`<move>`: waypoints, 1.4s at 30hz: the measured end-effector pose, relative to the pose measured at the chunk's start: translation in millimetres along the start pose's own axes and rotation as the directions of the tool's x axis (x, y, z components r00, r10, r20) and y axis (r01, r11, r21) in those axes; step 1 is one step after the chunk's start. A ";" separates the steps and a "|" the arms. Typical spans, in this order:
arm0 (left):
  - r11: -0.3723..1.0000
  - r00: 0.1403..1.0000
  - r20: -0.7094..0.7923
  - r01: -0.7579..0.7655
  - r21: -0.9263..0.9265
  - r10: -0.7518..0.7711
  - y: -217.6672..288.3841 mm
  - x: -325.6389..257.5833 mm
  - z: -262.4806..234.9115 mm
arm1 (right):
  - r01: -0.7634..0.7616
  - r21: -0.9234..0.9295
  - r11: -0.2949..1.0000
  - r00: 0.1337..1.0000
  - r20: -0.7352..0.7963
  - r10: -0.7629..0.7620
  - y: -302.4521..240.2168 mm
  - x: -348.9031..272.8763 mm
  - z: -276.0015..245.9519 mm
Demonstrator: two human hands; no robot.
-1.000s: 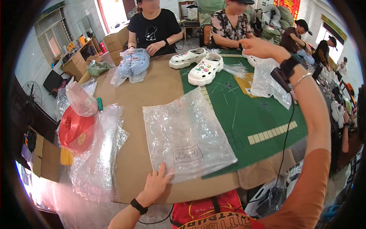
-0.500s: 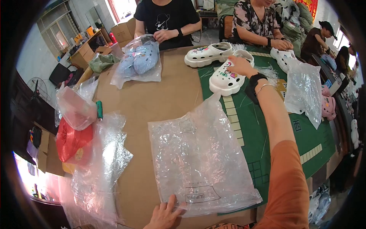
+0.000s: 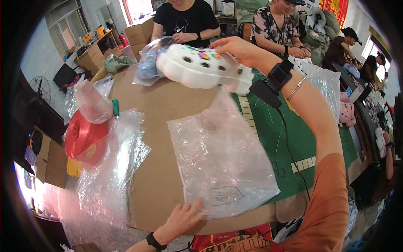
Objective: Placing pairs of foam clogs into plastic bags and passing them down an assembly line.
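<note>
My right hand [image 3: 237,47] holds a white clog shoe [image 3: 197,67] with coloured charms, lifted above the table. Below it a clear plastic bag [image 3: 220,161] lies flat on the brown cardboard table top [image 3: 168,105]. My left hand [image 3: 184,216] rests on the near edge of that bag, fingers spread and pressing it down. A black band with a cable is on my right wrist.
Loose clear plastic bags [image 3: 109,168] and a red bag [image 3: 82,138] lie at the left. A green mat [image 3: 294,134] covers the right of the table. A bagged blue shoe [image 3: 147,67] sits at the far side. Other people sit at the far edge and right.
My right hand has picked up the white clog from the far side of the mat and brought it toward me, over the bag. My left hand stays on the bag's near edge.
</note>
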State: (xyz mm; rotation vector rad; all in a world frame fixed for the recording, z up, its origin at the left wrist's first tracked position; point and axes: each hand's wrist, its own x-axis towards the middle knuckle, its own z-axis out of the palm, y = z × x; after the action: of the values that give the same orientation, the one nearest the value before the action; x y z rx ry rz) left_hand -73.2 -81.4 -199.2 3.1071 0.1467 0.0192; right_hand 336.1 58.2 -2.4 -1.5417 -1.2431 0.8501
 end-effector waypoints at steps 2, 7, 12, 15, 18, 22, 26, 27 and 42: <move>0.999 0.998 -0.033 -0.051 0.002 0.051 12.7 -8.7 -2.2 | 0.016 0.135 0.991 0.999 0.038 -0.022 -28.2 -10.2 36.3; 0.971 0.971 0.034 -0.237 -0.036 0.238 35.4 -22.8 -8.1 | -0.105 0.492 0.864 0.941 0.330 -0.074 -56.0 -10.1 108.2; 0.977 0.982 0.112 -0.166 0.134 0.152 31.4 -4.6 -30.3 | -0.278 0.369 0.887 0.813 0.582 0.013 -0.4 -33.0 201.1; 0.969 0.981 -0.020 -0.189 0.160 0.195 24.9 -10.3 -29.3 | -0.199 -0.119 0.973 0.585 0.782 0.216 -7.0 -70.6 203.3; 0.978 0.979 0.084 -0.178 -0.112 0.187 28.1 -12.8 -29.9 | 0.104 -0.064 0.993 0.360 0.933 0.023 22.6 -89.9 164.3; 0.851 0.957 0.160 -0.131 -0.509 0.243 18.5 -10.2 -36.2 | 0.537 -0.374 0.756 0.262 0.926 0.271 23.6 -168.9 103.0; 0.613 0.981 -0.154 -0.050 -0.789 -0.118 -35.0 30.5 -66.7 | 0.586 -0.539 0.605 0.454 0.837 0.306 42.5 -237.2 59.0; 0.847 0.897 -0.379 -0.011 -0.532 -0.226 -49.8 46.5 -72.8 | 0.601 -0.593 0.536 0.515 0.800 0.308 51.2 -248.4 50.0; 0.577 0.575 -0.067 0.797 -0.176 -0.815 -146.3 124.5 -42.3 | 0.303 -0.564 0.768 0.932 0.342 -0.117 129.5 -76.7 44.9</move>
State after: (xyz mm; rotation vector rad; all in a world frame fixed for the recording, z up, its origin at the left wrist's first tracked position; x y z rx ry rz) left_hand 36.4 77.2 -160.2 2.5819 1.4908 0.2151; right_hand 316.6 -9.8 -142.6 -1.7569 -2.0189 0.5508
